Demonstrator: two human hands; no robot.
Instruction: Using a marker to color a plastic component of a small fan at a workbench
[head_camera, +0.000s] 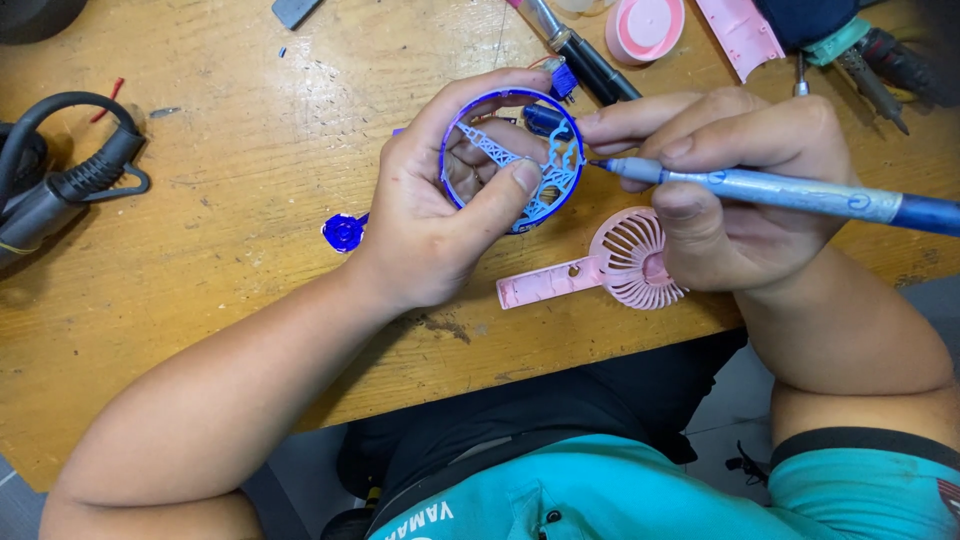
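Left hand (425, 225) fingers clamped round blue round plastic fan grille (520, 160); right hand (740, 190) pinching blue marker pen (790, 193), tip at grille's right rim. Marking step; steady tip needed. Pink fan half (625, 265) below grille.

Bare forearms, left hand (430, 220) and right hand (745, 190) ungloved; teal short-sleeved shirt with black sleeve trim, white lettering at chest, dark trousers

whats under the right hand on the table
A pink fan grille with a flat pink handle lies on the wooden table beneath the right hand, which holds a blue pen. The hand covers the grille's right edge.
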